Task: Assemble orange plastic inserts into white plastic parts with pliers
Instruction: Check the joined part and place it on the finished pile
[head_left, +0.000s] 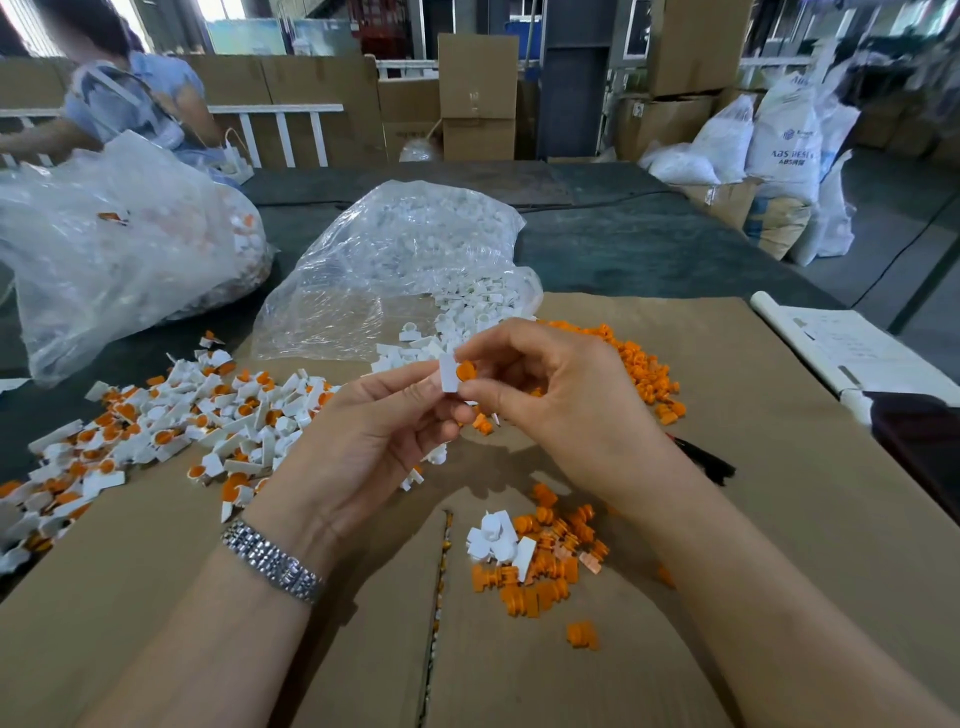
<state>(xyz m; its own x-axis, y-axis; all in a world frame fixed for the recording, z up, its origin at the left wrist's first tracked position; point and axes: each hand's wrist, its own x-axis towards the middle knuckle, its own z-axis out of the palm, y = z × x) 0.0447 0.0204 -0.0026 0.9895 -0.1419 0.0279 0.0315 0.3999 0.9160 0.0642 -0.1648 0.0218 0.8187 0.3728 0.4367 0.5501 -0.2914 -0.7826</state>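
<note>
Two hands meet over the middle of the worktop (779, 415). The left hand (374, 436) pinches a white part (448, 372); the right hand (561, 395) pinches an orange insert (466, 370) against it. Both look light, hard and tiny, so pinch them by their sides.

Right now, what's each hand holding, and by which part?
The left hand pinches the white part by its lower end. The right hand pinches the orange insert at the edge, against the white part.
</note>
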